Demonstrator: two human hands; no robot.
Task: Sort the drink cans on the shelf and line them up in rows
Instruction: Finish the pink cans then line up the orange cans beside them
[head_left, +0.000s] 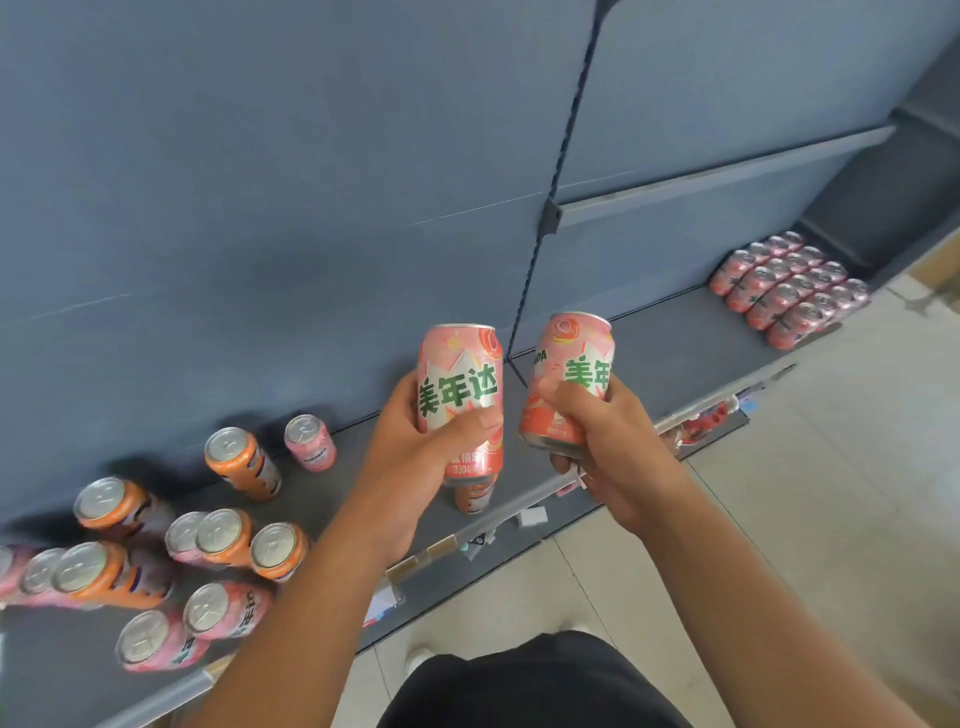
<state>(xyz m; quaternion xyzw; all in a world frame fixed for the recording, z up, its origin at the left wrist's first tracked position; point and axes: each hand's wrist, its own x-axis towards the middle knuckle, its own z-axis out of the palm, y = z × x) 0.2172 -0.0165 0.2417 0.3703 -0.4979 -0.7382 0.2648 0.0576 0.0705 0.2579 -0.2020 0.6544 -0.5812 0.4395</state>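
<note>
- Pink first can (460, 384) was in your left hand (415, 452), second can (571, 364) in your right hand (613, 452), fingers wrapped round each body, both above the shelf (675, 358).
- Thin, slick aluminium, probably full: mid-body grip suited, light squeeze.
- Sorted pink block (789, 286) stood far right.

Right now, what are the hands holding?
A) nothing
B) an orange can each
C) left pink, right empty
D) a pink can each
D: the left hand grips one pink can, and the right hand grips a second pink can.
</note>
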